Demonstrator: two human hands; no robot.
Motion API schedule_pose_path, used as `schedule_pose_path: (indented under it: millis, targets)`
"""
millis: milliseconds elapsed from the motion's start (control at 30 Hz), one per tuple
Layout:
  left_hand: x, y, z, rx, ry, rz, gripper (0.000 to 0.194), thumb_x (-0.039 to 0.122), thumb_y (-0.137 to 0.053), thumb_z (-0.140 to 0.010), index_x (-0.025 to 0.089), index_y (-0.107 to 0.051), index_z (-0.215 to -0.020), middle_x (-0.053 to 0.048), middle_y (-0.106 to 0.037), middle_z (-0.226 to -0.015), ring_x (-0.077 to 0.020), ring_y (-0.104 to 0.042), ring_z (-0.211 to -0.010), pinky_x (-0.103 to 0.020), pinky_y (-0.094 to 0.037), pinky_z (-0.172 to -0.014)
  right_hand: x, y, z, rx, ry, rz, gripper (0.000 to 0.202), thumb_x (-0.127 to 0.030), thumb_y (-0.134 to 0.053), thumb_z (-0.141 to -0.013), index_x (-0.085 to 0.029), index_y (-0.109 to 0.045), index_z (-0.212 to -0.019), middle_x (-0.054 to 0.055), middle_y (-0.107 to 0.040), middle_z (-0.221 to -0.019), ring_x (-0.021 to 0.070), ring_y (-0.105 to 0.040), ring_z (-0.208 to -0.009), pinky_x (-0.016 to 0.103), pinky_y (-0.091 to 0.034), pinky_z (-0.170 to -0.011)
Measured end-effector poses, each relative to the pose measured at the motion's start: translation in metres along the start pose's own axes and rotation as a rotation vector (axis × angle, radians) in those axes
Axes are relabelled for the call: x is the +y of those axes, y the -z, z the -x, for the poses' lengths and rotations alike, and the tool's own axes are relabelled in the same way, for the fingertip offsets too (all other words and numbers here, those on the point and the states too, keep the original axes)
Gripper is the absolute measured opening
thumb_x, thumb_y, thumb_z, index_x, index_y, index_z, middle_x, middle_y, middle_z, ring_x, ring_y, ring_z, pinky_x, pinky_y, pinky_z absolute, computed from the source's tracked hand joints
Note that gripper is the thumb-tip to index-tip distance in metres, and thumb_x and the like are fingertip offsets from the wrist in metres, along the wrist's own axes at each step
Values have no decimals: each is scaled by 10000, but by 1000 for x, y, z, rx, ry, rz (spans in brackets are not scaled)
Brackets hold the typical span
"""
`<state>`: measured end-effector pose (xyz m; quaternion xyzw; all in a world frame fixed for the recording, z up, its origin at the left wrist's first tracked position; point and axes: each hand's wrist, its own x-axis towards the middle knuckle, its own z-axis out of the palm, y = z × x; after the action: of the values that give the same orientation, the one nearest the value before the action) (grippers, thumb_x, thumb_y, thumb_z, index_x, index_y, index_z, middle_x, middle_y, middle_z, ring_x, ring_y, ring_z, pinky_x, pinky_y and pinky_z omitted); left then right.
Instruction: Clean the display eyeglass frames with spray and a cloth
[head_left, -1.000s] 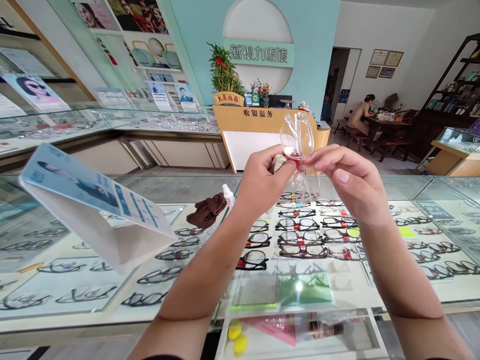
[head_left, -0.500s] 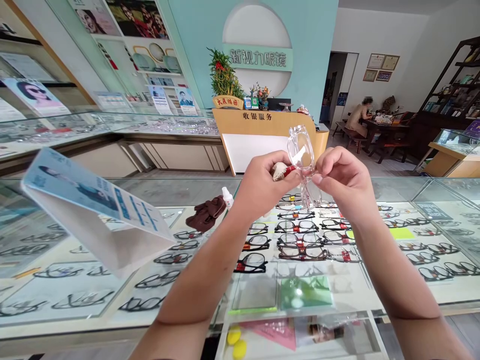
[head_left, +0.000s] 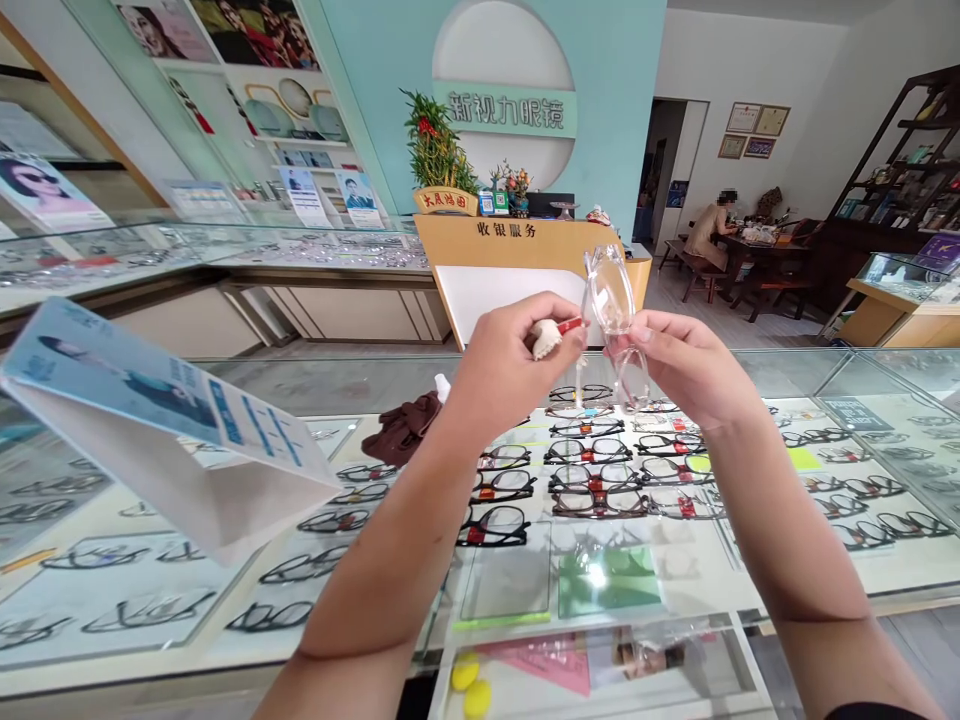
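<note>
My right hand [head_left: 679, 365] pinches a pair of eyeglasses [head_left: 616, 300] with clear, see-through frames at the middle, between thumb and fingers. The glasses are held on end above the counter, one lens over the other. Just left of them, my left hand [head_left: 517, 350] is closed around a small red-stemmed piece with a cream, tufted end [head_left: 546, 338]; its exact kind is unclear. Whether the left fingertips touch the glasses I cannot tell. Below both hands, rows of eyeglasses [head_left: 592, 452] lie inside the glass display counter [head_left: 360, 375], many with red tags.
A blue-and-white tent card [head_left: 172, 400] stands at the left on the glass. Beside my left forearm sit a dark brown cloth [head_left: 401, 428] and a white bottle [head_left: 442, 385]. Beyond is a wooden reception desk [head_left: 525, 250]. A person [head_left: 709, 235] sits at a table far right.
The clear glasses have turned and moved slightly right in my right hand. My left hand has drawn a little left, showing more of the red stem. The whole view has shifted slightly.
</note>
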<state>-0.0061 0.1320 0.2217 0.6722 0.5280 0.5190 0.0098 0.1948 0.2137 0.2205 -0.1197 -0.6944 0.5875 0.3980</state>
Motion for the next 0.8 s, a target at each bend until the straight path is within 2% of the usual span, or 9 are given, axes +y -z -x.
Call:
schedule_pose_path:
  millis: [100,200,333,467,533,600,700,800]
  targets:
    - [-5,7,-3,125,-27,-139,122,312,-655,-970,246,-758,-971,-49,-737,-948,-225,-646,-879,-349,-492,-754,-7,10,2,6,-30,90,373,-597,-919,-801,-250,-786,-769,-9,-759,-824,161,-659,-820,359,-550,-889]
    - [-11,10,-4,239,-51,-230,152,315,-624,-1017,285,-772,-1033,-85,-724,-1081,-279,-660,-1020,-407,-515,-833,-11,17,4,-35,-68,188,369,-598,-910,-815,-245,-803,-799,-1,-788,-843,169,-686,-838,368,-555,-911]
    - [-16,9,-5,260,-79,-281,158,373,-644,-1045,326,-738,-1164,-85,-693,-1099,-280,-657,-1031,-420,-534,-833,-11,21,5,-69,-75,181,352,-584,-901,-838,-249,-792,-841,21,-837,-930,193,-743,-931,390,-571,-957]
    - [-13,13,-3,302,-91,-337,270,398,-721,-1013,330,-675,-1270,-67,-678,-1067,-269,-636,-1028,-399,-521,-839,-11,24,6,20,-84,98,379,-586,-921,-817,-266,-721,-861,44,-866,-1081,243,-784,-1108,429,-601,-964]
    - [-8,13,-1,229,-116,-327,205,383,-710,-1019,317,-702,-1213,-54,-669,-1007,-256,-629,-974,-386,-515,-834,-9,24,5,48,-69,64,396,-593,-914,-822,-274,-685,-876,47,-864,-1127,258,-787,-1151,449,-618,-960]
    - [-2,10,2,70,-188,-290,158,362,-694,-1028,295,-741,-1162,-45,-664,-970,-235,-631,-916,-365,-514,-818,-7,23,4,50,-56,34,404,-602,-901,-832,-281,-662,-886,42,-859,-1132,262,-792,-1136,468,-635,-949]
    - [3,-2,5,-144,-313,-262,218,339,-679,-1035,272,-771,-1221,-47,-683,-1008,-205,-646,-871,-323,-497,-768,-4,19,2,40,-56,-6,407,-616,-885,-841,-292,-643,-884,35,-850,-1132,264,-797,-1101,492,-659,-935]
    - [0,-14,6,-201,-357,-280,228,353,-682,-1042,267,-783,-1228,-55,-701,-1042,-190,-653,-844,-301,-457,-708,-2,15,1,40,-30,-7,389,-628,-837,-884,-295,-635,-888,51,-837,-1216,270,-781,-1160,522,-673,-955]
